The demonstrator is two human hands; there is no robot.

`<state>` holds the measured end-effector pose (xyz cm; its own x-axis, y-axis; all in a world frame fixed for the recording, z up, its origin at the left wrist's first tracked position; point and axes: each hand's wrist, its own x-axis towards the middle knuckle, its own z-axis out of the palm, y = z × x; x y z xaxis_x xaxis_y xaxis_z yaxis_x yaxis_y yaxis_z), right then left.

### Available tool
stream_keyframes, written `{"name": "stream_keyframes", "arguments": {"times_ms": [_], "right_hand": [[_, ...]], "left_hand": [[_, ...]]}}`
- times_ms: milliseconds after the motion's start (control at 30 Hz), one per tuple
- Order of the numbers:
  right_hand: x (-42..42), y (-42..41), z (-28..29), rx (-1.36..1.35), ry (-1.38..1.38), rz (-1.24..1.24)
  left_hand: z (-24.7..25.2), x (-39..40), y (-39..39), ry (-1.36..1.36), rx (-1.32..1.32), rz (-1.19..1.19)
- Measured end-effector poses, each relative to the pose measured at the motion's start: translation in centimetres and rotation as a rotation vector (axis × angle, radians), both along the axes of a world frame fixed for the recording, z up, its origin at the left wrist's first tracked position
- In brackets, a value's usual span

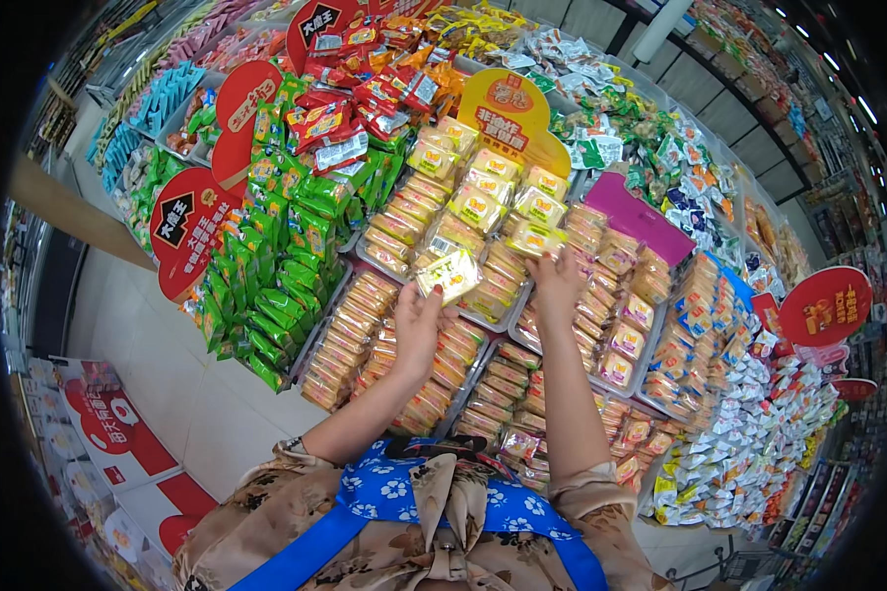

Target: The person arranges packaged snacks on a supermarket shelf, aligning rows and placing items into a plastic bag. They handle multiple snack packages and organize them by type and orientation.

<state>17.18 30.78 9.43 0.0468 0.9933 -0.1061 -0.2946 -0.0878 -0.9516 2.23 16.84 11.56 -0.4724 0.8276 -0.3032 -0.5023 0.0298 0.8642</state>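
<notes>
My left hand [420, 329] holds a small wrapped snack cake [451, 275] by its near edge, white and yellow printed side up. It is just above rows of similar packets in a clear plastic tray [506, 321]. Farther right, my right hand [556, 284] has its fingers on the near edge of another yellow-and-white wrapped snack cake [536, 238], at the front of a stacked column. Flat packets [480, 196] lie on top of the upright rows behind both hands. Nearer my body, more trays hold upright wrapped cakes [347, 332].
Green snack bags [288, 295] and red ones [332, 118] are heaped on the left. A yellow sign [514, 111] stands behind the cakes, with a purple card [636, 214] to its right. Silvery packets [724, 436] fill the right side. Tiled floor [214, 414] shows at left.
</notes>
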Motion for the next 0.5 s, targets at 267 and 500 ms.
{"name": "stream_keyframes", "arguments": {"times_ms": [267,500], "right_hand": [[0.6,-1.7,-1.6,0.263,-0.912,-0.071],[-0.5,-7.9,2.0,-0.135,-0.085,0.432]], "left_hand": [[-0.6,0.3,-1.1,-0.005,-0.015,-0.017],[-0.2,3.0,-0.4,-0.079,0.045,-0.128]]}}
